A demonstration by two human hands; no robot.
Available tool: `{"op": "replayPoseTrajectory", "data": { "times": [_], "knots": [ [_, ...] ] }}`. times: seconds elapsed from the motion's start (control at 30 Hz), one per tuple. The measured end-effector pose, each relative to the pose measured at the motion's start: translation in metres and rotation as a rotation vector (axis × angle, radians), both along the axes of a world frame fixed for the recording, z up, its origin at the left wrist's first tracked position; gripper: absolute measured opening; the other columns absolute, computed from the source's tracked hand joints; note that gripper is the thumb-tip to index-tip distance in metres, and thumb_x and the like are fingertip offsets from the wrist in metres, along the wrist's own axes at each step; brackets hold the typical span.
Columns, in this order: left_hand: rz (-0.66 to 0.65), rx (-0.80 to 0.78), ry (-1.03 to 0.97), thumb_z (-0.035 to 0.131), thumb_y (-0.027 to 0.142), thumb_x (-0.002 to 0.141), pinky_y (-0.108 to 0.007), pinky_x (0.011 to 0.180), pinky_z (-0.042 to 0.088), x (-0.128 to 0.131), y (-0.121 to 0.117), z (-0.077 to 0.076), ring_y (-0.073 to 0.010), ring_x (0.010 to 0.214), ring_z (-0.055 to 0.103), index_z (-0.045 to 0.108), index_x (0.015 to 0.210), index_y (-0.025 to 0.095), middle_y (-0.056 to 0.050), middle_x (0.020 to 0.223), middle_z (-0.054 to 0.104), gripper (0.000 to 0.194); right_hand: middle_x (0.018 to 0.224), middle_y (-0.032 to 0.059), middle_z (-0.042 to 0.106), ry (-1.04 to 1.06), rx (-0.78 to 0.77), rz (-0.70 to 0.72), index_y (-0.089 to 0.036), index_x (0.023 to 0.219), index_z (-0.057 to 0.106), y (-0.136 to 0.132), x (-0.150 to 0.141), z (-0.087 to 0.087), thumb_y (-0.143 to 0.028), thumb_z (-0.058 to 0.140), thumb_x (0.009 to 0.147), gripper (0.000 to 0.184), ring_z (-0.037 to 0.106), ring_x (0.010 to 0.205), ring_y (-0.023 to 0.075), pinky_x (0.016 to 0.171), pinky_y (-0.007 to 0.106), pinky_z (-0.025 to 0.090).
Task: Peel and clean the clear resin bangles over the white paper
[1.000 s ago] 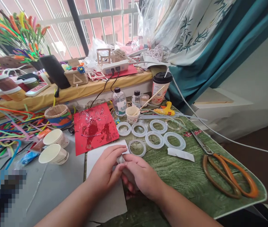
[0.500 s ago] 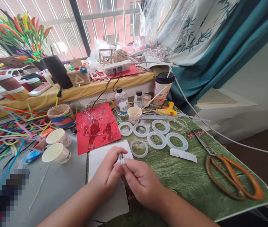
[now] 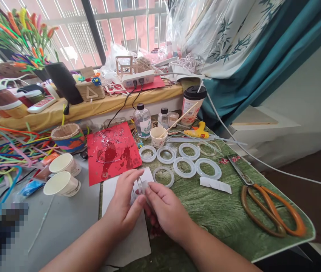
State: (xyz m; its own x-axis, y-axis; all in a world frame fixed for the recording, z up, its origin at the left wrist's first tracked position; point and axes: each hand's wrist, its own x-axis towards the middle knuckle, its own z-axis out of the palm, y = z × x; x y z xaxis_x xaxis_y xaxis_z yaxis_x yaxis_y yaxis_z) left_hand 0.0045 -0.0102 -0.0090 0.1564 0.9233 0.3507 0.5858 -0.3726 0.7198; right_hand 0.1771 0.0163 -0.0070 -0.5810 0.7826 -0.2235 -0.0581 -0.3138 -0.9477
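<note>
A clear ring (image 3: 140, 186), like a resin bangle, is held upright between my two hands above a white sheet (image 3: 126, 234). My left hand (image 3: 125, 202) curves round the ring's left side, thumb and fingers spaced apart and touching it. My right hand (image 3: 167, 211) pinches the right side, with a small whitish piece (image 3: 144, 185) at its fingertips against the ring. The fingers partly hide both. Just beyond my hands lie several translucent ring moulds (image 3: 184, 167), and a folded white paper strip (image 3: 215, 185) is to the right.
Large scissors (image 3: 262, 204) lie at the right. A red sheet (image 3: 115, 151) with glossy spots is behind my left hand. Paper cups (image 3: 62, 184), a stick in a small cup (image 3: 158, 136), a bottle (image 3: 142, 121), a yellow glue gun (image 3: 198, 130) and a lidded drink cup (image 3: 193, 105) stand around.
My left fingers have opened out somewhat, so more of the clear ring shows. The right hand still pinches at it. The view has shifted slightly, moving the table things leftward.
</note>
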Motion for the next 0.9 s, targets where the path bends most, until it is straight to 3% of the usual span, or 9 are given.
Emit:
{"op": "replayPoseTrajectory", "data": {
  "times": [0.07, 0.17, 0.23, 0.37, 0.5, 0.63, 0.77, 0.9],
  "knots": [
    [-0.038, -0.026, 0.024, 0.051, 0.041, 0.109, -0.047, 0.117, 0.041, 0.000, 0.000, 0.002, -0.0307, 0.138, 0.051, 0.043, 0.158, 0.036, -0.010, 0.148, 0.054, 0.051, 0.061, -0.0063, 0.047, -0.018, 0.027, 0.012, -0.024, 0.085, 0.048, 0.001, 0.002, 0.000, -0.051, 0.039, 0.106, 0.036, 0.041, 0.043, 0.0116, 0.042, 0.024, 0.033],
    [-0.081, -0.096, -0.043, 0.040, 0.037, 0.113, -0.044, 0.114, 0.045, -0.001, -0.001, 0.004, -0.0272, 0.131, 0.057, 0.047, 0.155, 0.036, -0.008, 0.140, 0.060, 0.043, 0.065, -0.0035, 0.049, -0.090, 0.422, 0.047, -0.023, 0.076, 0.046, 0.003, 0.007, 0.003, -0.042, 0.044, 0.107, 0.036, 0.045, 0.055, 0.0128, 0.054, 0.026, 0.036],
    [-0.070, -0.088, -0.100, 0.035, 0.037, 0.114, -0.045, 0.113, 0.046, -0.001, -0.001, 0.003, -0.0268, 0.128, 0.059, 0.050, 0.152, 0.034, -0.008, 0.136, 0.062, 0.041, 0.066, -0.0027, 0.049, -0.113, 0.550, 0.045, -0.022, 0.073, 0.044, 0.003, 0.009, 0.005, -0.037, 0.046, 0.106, 0.037, 0.046, 0.059, 0.0131, 0.058, 0.028, 0.035],
    [-0.028, -0.098, -0.094, 0.041, 0.040, 0.112, -0.049, 0.118, 0.042, -0.001, -0.001, 0.000, -0.0307, 0.137, 0.054, 0.051, 0.152, 0.030, -0.011, 0.147, 0.059, 0.043, 0.061, -0.0045, 0.048, -0.073, 0.308, -0.028, -0.024, 0.075, 0.044, 0.005, 0.008, 0.006, -0.038, 0.036, 0.110, 0.039, 0.044, 0.051, 0.0126, 0.053, 0.027, 0.033],
    [-0.033, -0.166, -0.091, 0.038, 0.038, 0.113, -0.053, 0.120, 0.040, -0.001, -0.001, -0.001, -0.0310, 0.139, 0.053, 0.050, 0.153, 0.030, -0.012, 0.148, 0.058, 0.043, 0.065, -0.0031, 0.048, -0.144, 0.562, -0.018, -0.023, 0.073, 0.043, 0.006, 0.007, 0.004, -0.033, 0.048, 0.106, 0.035, 0.044, 0.059, 0.0141, 0.059, 0.029, 0.031],
    [-0.059, -0.107, -0.079, 0.042, 0.038, 0.112, -0.051, 0.121, 0.039, -0.001, -0.003, 0.000, -0.0310, 0.145, 0.049, 0.045, 0.157, 0.035, -0.009, 0.155, 0.054, 0.045, 0.064, -0.0033, 0.049, -0.129, 0.472, -0.048, -0.024, 0.075, 0.042, 0.005, 0.009, 0.003, -0.031, 0.038, 0.110, 0.036, 0.046, 0.057, 0.0141, 0.059, 0.029, 0.032],
    [-0.081, -0.125, -0.119, 0.038, 0.038, 0.113, -0.049, 0.120, 0.041, 0.000, -0.007, 0.001, -0.0299, 0.142, 0.052, 0.047, 0.156, 0.038, -0.007, 0.153, 0.057, 0.043, 0.068, -0.0031, 0.048, -0.143, 0.667, 0.029, -0.023, 0.075, 0.041, 0.006, 0.011, 0.005, -0.030, 0.049, 0.105, 0.032, 0.042, 0.060, 0.0138, 0.060, 0.029, 0.030],
    [-0.060, -0.085, -0.119, 0.040, 0.038, 0.113, -0.049, 0.122, 0.039, 0.000, -0.008, 0.000, -0.0305, 0.146, 0.049, 0.042, 0.158, 0.037, -0.008, 0.157, 0.053, 0.046, 0.064, -0.0038, 0.049, -0.034, 0.343, -0.008, -0.024, 0.077, 0.046, 0.005, 0.008, 0.007, -0.037, 0.038, 0.111, 0.037, 0.046, 0.054, 0.0130, 0.056, 0.027, 0.035]
  ]
}}
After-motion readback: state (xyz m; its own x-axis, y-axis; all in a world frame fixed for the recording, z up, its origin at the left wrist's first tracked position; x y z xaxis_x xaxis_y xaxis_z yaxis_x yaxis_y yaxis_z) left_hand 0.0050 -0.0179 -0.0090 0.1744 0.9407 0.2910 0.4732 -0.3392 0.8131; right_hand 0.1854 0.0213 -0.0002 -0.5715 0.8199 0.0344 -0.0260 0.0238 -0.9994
